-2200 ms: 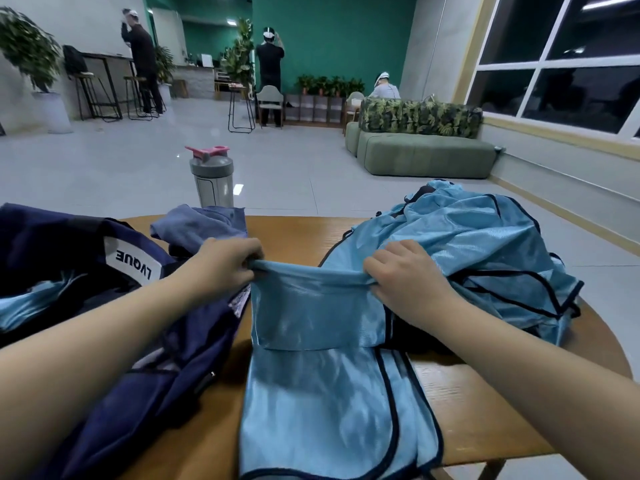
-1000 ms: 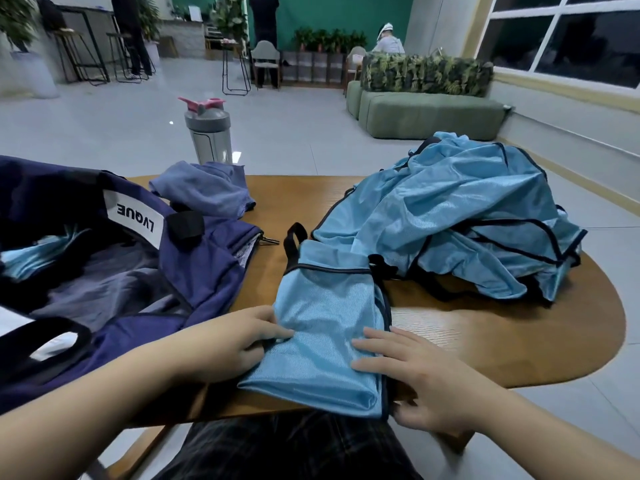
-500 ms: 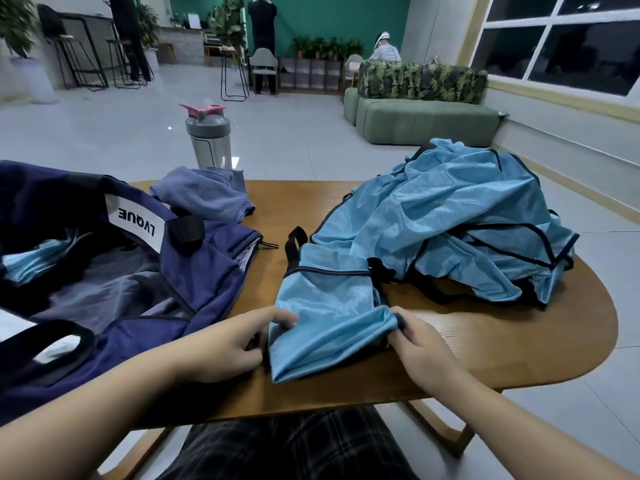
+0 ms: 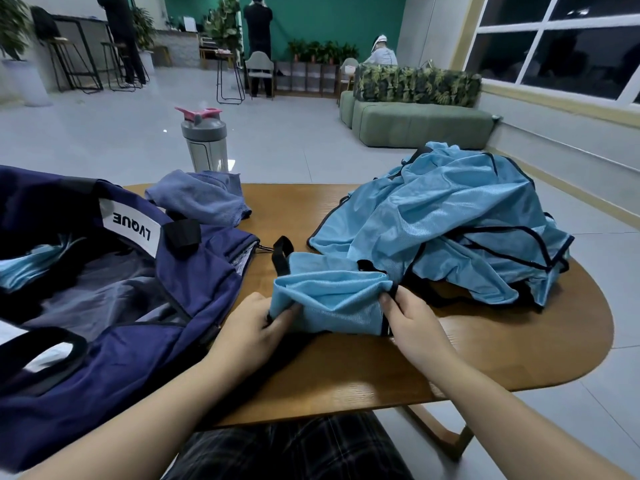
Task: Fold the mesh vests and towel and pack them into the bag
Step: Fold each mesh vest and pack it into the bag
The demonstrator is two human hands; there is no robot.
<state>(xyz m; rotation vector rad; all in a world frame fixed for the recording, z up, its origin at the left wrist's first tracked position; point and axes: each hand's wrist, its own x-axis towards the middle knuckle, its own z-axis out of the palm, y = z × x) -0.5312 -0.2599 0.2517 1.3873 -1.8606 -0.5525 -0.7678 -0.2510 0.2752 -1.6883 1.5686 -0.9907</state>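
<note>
Nearest the person, the left hand [image 4: 252, 323] and the right hand [image 4: 412, 323] each pinched one end of a folded light-blue vest [image 4: 329, 299], which lay between them on the wooden table [image 4: 485, 348], its near part lifted and doubled back toward the far part. The left thumb and fingers gripped the vest's left corner; the right fingers curled round its black-trimmed right edge. Half a second earlier the near fold had only begun to rise from the table edge, and a second before it lay flat under both hands; by this moment the hands had carried it farther from the body and the bundle was shorter and thicker. To the left, an open navy bag [image 4: 121, 306] sat on the table with a strip of blue cloth showing inside. Beyond the folded vest, to the right, a heap of unfolded blue vests [image 4: 450, 223] lay touching it. Farther left, a crumpled towel [image 4: 201, 199] rested by the bag, with a grey bottle [image 4: 206, 140] behind it.
</note>
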